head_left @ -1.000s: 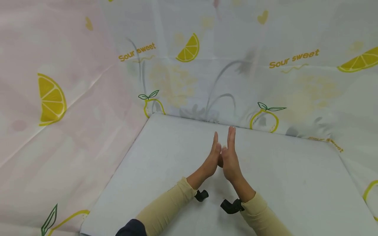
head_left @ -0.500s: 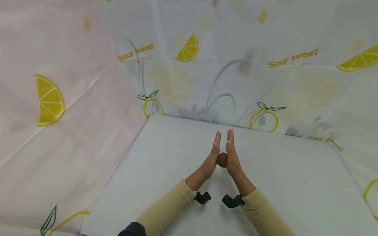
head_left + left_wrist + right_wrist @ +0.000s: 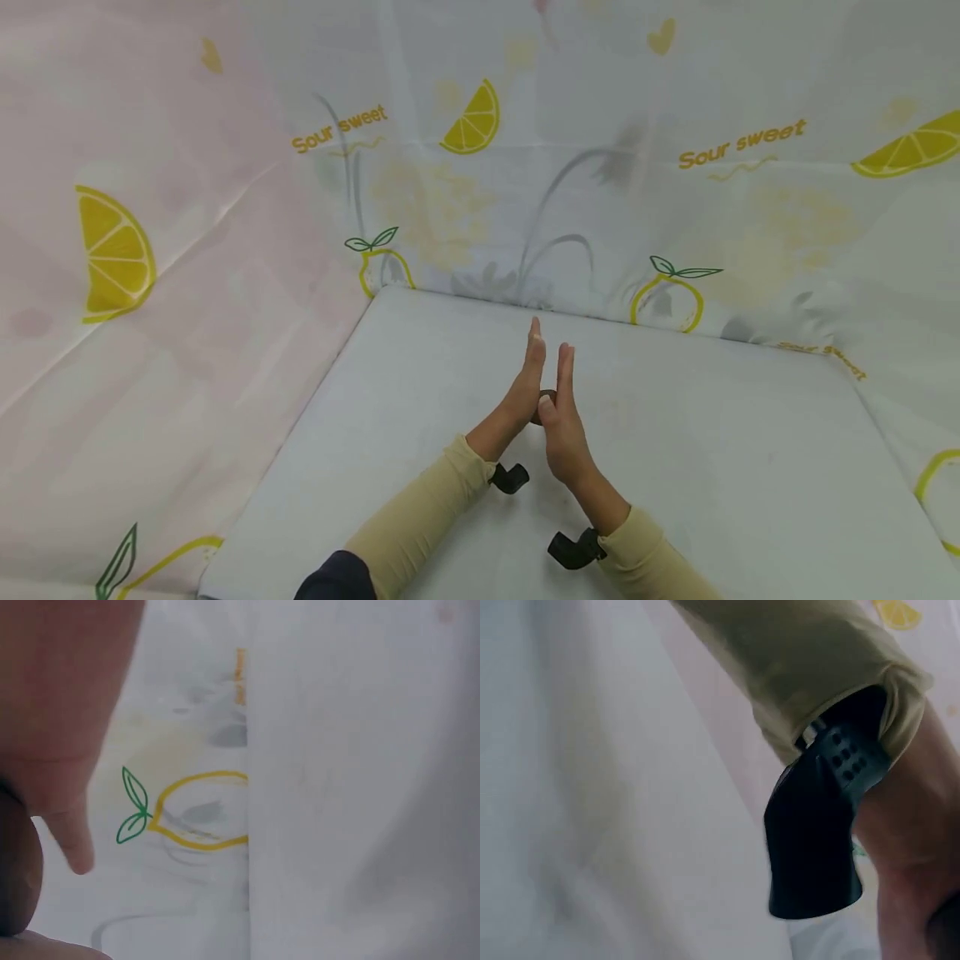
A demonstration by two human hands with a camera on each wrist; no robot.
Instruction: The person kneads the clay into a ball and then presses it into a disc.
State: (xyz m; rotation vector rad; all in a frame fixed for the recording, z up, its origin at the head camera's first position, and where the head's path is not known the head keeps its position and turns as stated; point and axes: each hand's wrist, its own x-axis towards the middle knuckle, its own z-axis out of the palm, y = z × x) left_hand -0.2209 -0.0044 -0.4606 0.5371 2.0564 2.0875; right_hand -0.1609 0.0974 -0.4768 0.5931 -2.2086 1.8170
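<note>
On my head view I have the left hand (image 3: 522,390) and the right hand (image 3: 567,433) just right of and below the frame's centre, close together, fingers straight and pointing up the frame. Between their palms I see a brown ball (image 3: 18,870), partly covered by the right hand. A white tabletop (image 3: 750,467) spans the lower frame; lemon-printed cloth (image 3: 465,200) spans the upper. Black fittings (image 3: 573,551) sit at both cuffs.
</note>
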